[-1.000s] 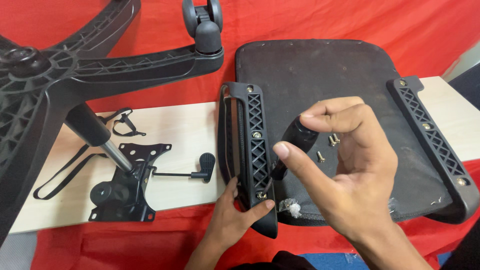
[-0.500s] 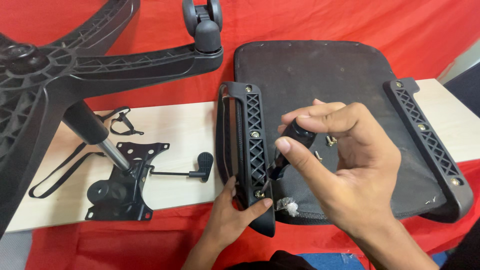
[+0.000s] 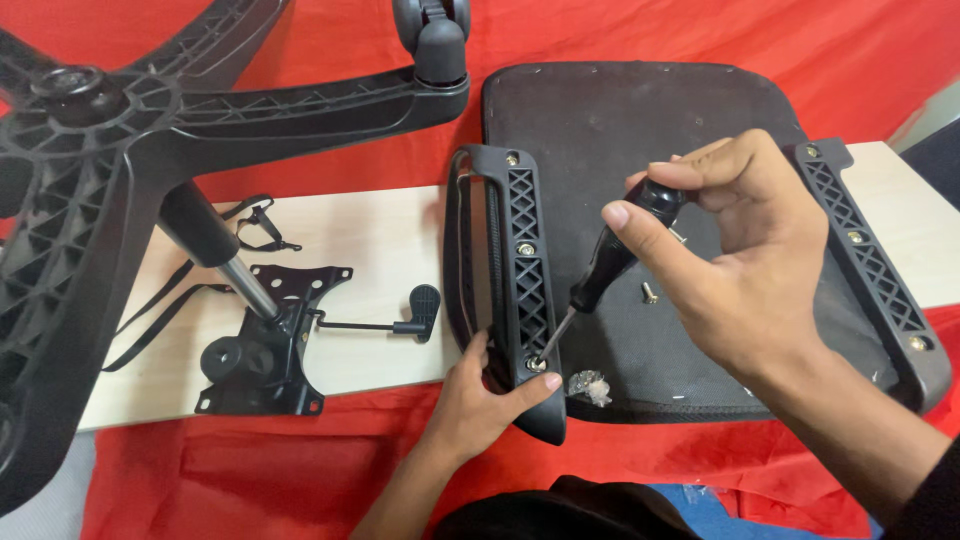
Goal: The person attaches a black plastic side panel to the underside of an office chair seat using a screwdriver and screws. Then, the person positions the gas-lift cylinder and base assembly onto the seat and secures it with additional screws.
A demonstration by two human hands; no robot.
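we're driving the near screw (image 3: 537, 364): right hand (image 3: 740, 260) grips screwdriver (image 3: 610, 268), left hand (image 3: 480, 395) clamps armrest (image 3: 515, 290). next move needs turning, tip seated.

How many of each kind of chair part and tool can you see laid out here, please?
Armrests: 2
Seat pan: 1
Wheeled star base: 1
Tilt mechanism with lever: 1
Screwdriver: 1
Loose screws on the seat: 1
Small plastic bag: 1
Total: 8

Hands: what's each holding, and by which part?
Right hand grips the screwdriver by its black handle. Left hand holds the near end of the armrest.
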